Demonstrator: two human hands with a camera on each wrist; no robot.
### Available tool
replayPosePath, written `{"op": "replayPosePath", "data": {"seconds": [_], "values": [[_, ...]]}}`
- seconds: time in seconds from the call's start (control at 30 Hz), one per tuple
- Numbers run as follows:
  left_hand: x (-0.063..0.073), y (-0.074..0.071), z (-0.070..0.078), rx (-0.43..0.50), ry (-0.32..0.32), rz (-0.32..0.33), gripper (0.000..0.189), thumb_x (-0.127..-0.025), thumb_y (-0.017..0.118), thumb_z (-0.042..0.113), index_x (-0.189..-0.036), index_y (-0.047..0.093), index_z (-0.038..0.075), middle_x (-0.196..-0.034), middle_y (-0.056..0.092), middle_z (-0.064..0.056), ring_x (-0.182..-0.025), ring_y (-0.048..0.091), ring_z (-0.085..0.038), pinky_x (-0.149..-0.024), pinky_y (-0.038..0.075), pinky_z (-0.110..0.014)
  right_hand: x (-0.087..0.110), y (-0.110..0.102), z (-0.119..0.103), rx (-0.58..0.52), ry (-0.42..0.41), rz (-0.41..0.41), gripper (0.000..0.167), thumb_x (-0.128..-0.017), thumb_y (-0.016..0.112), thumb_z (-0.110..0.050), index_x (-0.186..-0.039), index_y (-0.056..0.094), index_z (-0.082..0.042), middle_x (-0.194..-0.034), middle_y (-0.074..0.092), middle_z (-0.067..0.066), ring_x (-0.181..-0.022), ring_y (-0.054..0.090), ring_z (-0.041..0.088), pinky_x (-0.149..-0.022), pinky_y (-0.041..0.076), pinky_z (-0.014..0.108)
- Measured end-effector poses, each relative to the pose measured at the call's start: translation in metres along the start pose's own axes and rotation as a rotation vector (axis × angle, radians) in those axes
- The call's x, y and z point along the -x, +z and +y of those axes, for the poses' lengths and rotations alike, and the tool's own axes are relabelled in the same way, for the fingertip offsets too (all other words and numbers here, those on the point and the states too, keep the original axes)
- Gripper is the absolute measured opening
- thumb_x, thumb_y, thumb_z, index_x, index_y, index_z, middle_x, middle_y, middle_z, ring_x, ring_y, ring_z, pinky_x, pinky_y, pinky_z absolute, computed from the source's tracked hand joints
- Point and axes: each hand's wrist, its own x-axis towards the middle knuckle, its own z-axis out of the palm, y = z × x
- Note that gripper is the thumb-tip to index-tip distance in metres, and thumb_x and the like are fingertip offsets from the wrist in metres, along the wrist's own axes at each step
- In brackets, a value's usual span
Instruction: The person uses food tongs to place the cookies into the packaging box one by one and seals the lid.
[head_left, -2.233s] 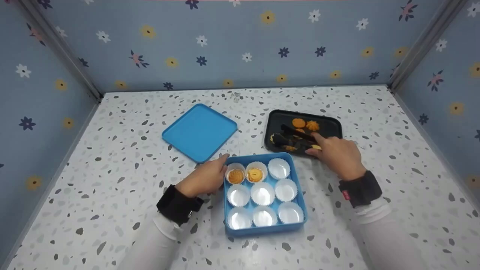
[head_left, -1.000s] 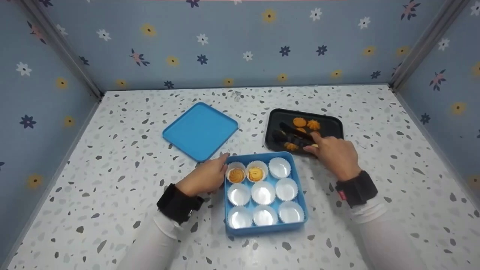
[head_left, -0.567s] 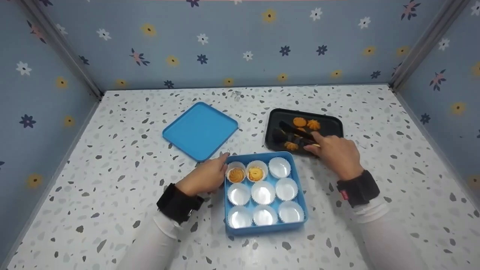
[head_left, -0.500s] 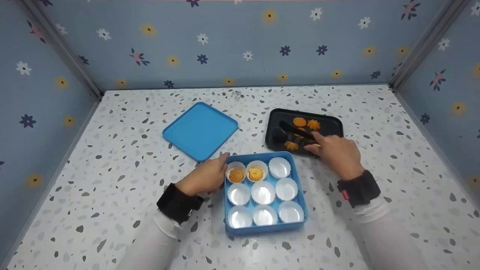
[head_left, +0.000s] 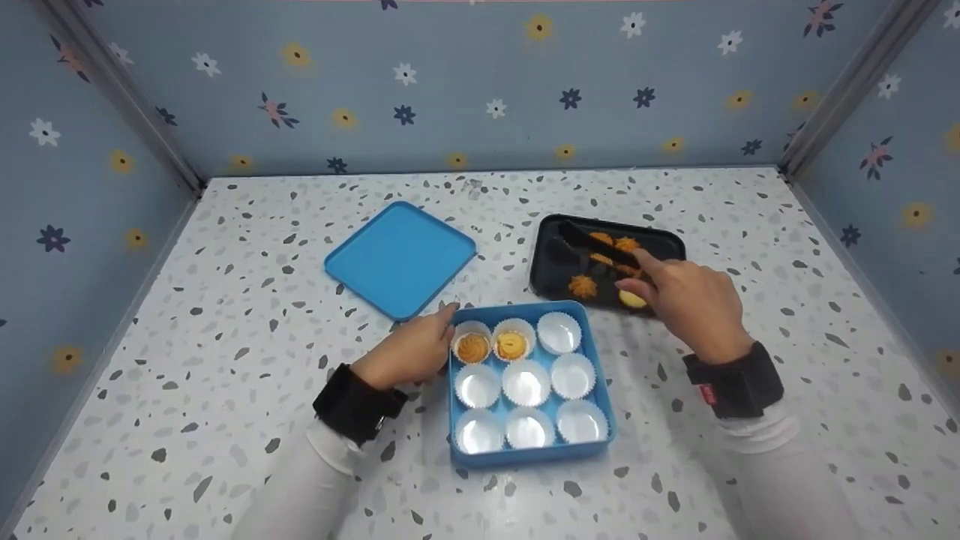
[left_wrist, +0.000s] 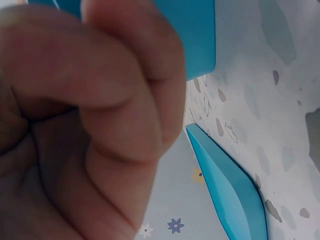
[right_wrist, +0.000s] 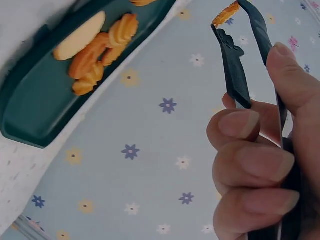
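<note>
Right hand: the right hand [head_left: 696,304] is clamping its fingers and thumb on black tongs [head_left: 600,246], which are reaching over the dark baking tray.
Tongs' tips: in the right wrist view they are pinching a golden piped cookie [right_wrist: 226,14].
Baking tray: the dark baking tray [head_left: 551,277] is lying behind and right of the box, carrying loose butter cookies [head_left: 582,286], some partly hidden by the tongs.
Left hand: the left hand [head_left: 409,349] is curling its fingers beside the blue box's left wall, touching near the back corner; whether they are clamping it, I cannot tell.
Blue box: the blue box [head_left: 534,456] is holding nine white paper cups [head_left: 526,384]; swirled cookies [head_left: 472,349] are sitting in the back-left and back-middle ones.
Lid: a blue square lid [head_left: 401,261] is lying on the speckled table [head_left: 247,315], behind and left of the box.
</note>
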Motion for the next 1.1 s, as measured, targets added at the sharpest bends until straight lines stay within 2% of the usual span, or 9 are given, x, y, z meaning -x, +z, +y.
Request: {"op": "replayPosePath", "data": {"seconds": [0.2,0.37,0.43,0.57,0.7,0.9,1.1], "values": [[0.001,0.0,-0.001,-0.005,-0.005,0.004,0.055,-0.108,0.035,0.019,-0.158,0.018,0.005,-0.073,0.061,-0.008,-0.049,0.054,-0.017,-0.041,0.048,-0.031,0.009,-0.012,-0.012,0.008,-0.06,0.075,0.054,-0.093,0.064,-0.045,-0.135,0.063,-0.011,-0.053,0.038,0.002,-0.041,0.032,0.018,-0.037,0.024,0.031],[0.001,0.0,0.001,-0.008,-0.001,0.003,0.055,-0.108,0.035,0.019,-0.158,0.018,0.003,-0.079,0.061,-0.008,-0.049,0.054,-0.017,-0.043,0.048,-0.031,0.022,-0.019,-0.022,-0.002,-0.12,0.119,0.051,-0.091,0.068,-0.043,-0.134,0.064,-0.015,-0.058,0.047,0.005,-0.041,0.029,0.016,-0.036,0.027,0.031],[0.001,0.0,0.001,-0.002,0.003,-0.004,0.055,-0.108,0.034,0.018,-0.158,0.017,0.002,-0.076,0.062,-0.008,-0.048,0.054,-0.016,-0.042,0.047,-0.03,0.028,-0.021,-0.026,-0.009,-0.139,0.122,0.05,-0.091,0.069,-0.043,-0.133,0.065,-0.015,-0.061,0.051,0.006,-0.041,0.029,0.015,-0.035,0.027,0.031],[0.001,0.0,0.002,-0.002,0.012,-0.007,0.054,-0.108,0.033,0.016,-0.157,0.017,0.001,-0.072,0.061,-0.008,-0.047,0.054,-0.016,-0.039,0.045,-0.028,0.043,-0.021,-0.031,-0.002,-0.195,0.122,0.05,-0.09,0.07,-0.043,-0.13,0.065,-0.015,-0.059,0.047,0.003,-0.04,0.027,0.012,-0.035,0.025,0.029],[0.001,0.0,0.001,-0.003,0.005,-0.004,0.054,-0.108,0.034,0.017,-0.158,0.017,0.003,-0.074,0.06,-0.008,-0.049,0.054,-0.016,-0.04,0.046,-0.028,0.058,-0.019,-0.032,0.03,-0.243,0.116,0.051,-0.088,0.072,-0.044,-0.129,0.065,-0.014,-0.06,0.05,0.002,-0.041,0.024,0.009,-0.034,0.022,0.026],[0.001,0.0,0.001,-0.001,-0.002,-0.009,0.055,-0.108,0.034,0.019,-0.158,0.016,0.004,-0.072,0.061,-0.008,-0.049,0.055,-0.017,-0.041,0.047,-0.029,0.076,-0.021,-0.026,0.095,-0.241,0.102,0.054,-0.085,0.075,-0.044,-0.13,0.064,-0.014,-0.07,0.062,0.008,-0.04,0.029,0.011,-0.035,0.021,0.025],[0.0,0.0,0.001,-0.001,0.005,-0.008,0.055,-0.108,0.034,0.019,-0.158,0.016,0.003,-0.073,0.061,-0.008,-0.05,0.055,-0.017,-0.043,0.048,-0.031,0.079,-0.022,-0.022,0.142,-0.254,0.113,0.054,-0.084,0.077,-0.04,-0.128,0.065,-0.012,-0.074,0.064,0.013,-0.041,0.034,0.013,-0.034,0.021,0.025]]}}
